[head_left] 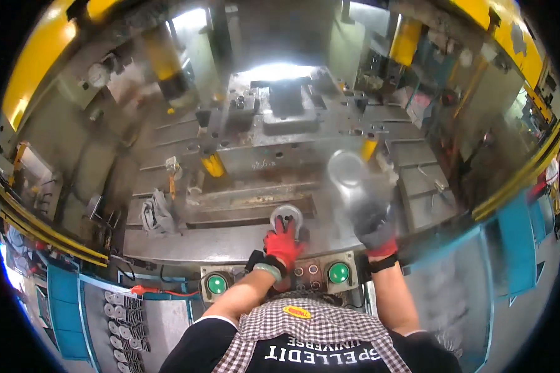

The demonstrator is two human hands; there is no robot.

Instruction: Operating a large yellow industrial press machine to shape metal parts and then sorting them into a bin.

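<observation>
My left hand (pixel 284 244), in a red glove, is at the front edge of the press bed. Its fingers lie over a round grey metal part (pixel 286 212) and grip it; the part's near side is hidden under the glove. To the right, my right hand (pixel 377 232), in a red and dark grey glove, is closed around the near end of a flat metal part with a round, ring-like head (pixel 348 168). This part is held over the bed, its head pointing away from me, and is smeared by motion.
The press bed (pixel 230 241) carries a die block (pixel 274 153) with yellow posts. A grey cloth (pixel 157 213) lies at its left. Two green buttons (pixel 216 284) (pixel 339 273) flank a control panel at my front. Stacked metal parts (pixel 124 327) fill a lower-left tray.
</observation>
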